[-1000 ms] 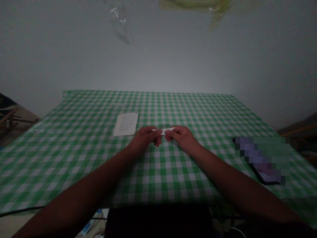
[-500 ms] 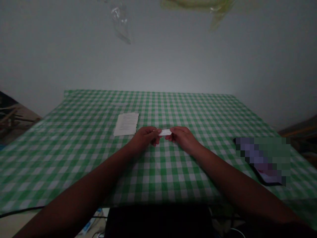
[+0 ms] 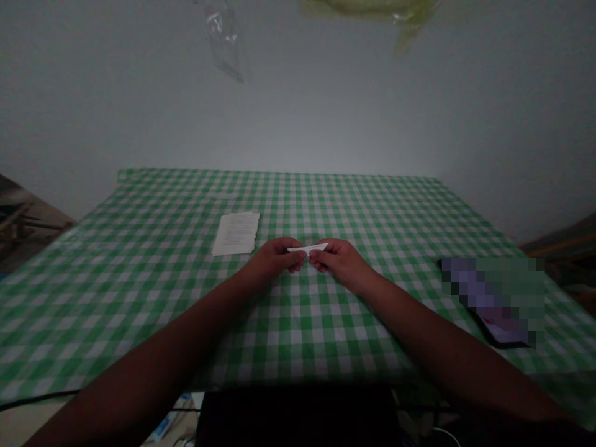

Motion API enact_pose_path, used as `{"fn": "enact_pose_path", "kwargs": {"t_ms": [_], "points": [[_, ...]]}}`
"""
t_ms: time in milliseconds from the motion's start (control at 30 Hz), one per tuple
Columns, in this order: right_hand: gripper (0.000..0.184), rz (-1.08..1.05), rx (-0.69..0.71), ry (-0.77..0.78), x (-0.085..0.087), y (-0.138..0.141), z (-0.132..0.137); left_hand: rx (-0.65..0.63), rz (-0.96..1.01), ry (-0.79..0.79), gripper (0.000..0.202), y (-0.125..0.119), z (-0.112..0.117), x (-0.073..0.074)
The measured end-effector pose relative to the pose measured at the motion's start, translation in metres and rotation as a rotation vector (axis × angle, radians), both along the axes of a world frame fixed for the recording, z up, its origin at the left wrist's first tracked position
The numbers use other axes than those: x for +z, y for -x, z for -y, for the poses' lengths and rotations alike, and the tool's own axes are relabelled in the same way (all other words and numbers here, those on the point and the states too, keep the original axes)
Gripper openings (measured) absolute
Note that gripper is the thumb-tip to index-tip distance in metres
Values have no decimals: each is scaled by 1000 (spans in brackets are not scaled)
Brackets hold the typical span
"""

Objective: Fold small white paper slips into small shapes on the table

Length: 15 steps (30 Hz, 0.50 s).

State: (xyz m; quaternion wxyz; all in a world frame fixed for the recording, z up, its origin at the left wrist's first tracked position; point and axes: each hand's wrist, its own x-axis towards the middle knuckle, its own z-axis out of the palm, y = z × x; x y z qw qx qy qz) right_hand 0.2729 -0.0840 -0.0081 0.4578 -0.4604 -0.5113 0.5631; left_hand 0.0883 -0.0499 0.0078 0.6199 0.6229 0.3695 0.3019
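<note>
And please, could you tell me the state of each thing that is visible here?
Left hand: closed on the small white paper
Right hand: pinching the same paper
Small white paper: held by both hands; folding unclear
Printed sheets: lying flat, stacked
Phone-like device: lying down, image partly pixelated
Checked cloth: spread out

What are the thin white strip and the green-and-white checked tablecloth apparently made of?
Thin white strip: probably matte paper, from its crisp edge. Green-and-white checked tablecloth: dull finish, no obvious gloss; fabric or plastic, texture too indistinct.
</note>
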Motion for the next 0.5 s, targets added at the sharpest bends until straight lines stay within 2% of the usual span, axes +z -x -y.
{"fn": "enact_pose_path", "kwargs": {"t_ms": [267, 500], "points": [[19, 31, 0, -98, 1, 2, 2, -68, 22, 61, 25, -1, -1, -7], [25, 66, -24, -106, -3, -1, 2, -23, -19, -59, 26, 3, -2, -8]]}}
